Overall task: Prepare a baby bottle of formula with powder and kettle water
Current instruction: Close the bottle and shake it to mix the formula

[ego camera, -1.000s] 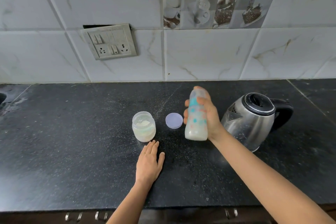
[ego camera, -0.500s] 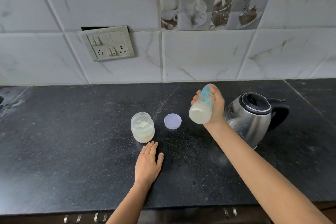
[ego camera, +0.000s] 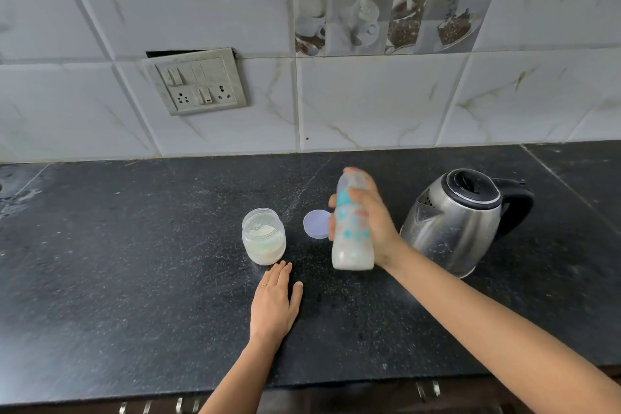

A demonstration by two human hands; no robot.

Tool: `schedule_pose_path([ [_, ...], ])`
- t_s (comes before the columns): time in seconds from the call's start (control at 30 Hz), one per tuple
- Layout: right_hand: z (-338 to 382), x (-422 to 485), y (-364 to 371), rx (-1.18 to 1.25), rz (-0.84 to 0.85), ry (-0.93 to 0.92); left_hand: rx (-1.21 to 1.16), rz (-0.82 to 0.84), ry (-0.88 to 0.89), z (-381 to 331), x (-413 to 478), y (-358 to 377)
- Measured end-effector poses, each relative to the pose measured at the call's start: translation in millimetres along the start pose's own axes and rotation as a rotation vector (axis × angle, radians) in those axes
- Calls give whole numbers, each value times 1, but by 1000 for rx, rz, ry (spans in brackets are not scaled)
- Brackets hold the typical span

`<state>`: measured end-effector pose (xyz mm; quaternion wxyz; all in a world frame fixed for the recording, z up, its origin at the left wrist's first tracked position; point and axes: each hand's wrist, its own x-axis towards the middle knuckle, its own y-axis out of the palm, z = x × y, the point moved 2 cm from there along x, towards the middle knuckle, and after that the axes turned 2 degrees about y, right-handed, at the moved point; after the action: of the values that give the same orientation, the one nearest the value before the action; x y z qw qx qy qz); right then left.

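My right hand (ego camera: 376, 225) grips a baby bottle (ego camera: 351, 239) with teal and orange print, upright above the black counter (ego camera: 134, 296), milky liquid in its lower part. The bottle's top is blurred. My left hand (ego camera: 274, 304) lies flat on the counter, fingers straight, just in front of an open clear jar of white powder (ego camera: 263, 235). The jar's pale purple lid (ego camera: 316, 223) lies flat behind the bottle. A steel kettle (ego camera: 460, 222) with a black lid and handle stands to the right of my right hand.
A tiled wall rises behind the counter, with a switch and socket plate (ego camera: 198, 84) at the left. A wet patch (ego camera: 16, 198) marks the counter's far left. The counter's front edge (ego camera: 302, 393) runs below my forearms, with metal handles under it.
The bottle went from upright to tilted and raised, and is now upright and lower again, with motion blur. My left hand has stayed flat on the counter.
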<state>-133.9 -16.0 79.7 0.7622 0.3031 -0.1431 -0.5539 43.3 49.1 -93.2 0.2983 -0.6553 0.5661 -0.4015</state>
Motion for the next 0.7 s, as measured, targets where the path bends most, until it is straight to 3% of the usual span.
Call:
schedule_pose_path([
  [0.07, -6, -3, -1, -78, 105, -5, -2, 0, 1, 0, 0, 0],
  [0.23, 16, 18, -13, 283, -228, -32, -8, -8, -5, 0, -1, -1],
  [0.43, -8, 4, -15, -25, -74, -72, -14, 0, -8, -1, -1, -1],
  [0.6, 5, 14, -19, 326, -215, -55, -4, -1, -4, -1, -2, -1],
  [0.7, -8, 4, -16, 140, -98, -17, 0, 6, -7, -1, -2, -1],
])
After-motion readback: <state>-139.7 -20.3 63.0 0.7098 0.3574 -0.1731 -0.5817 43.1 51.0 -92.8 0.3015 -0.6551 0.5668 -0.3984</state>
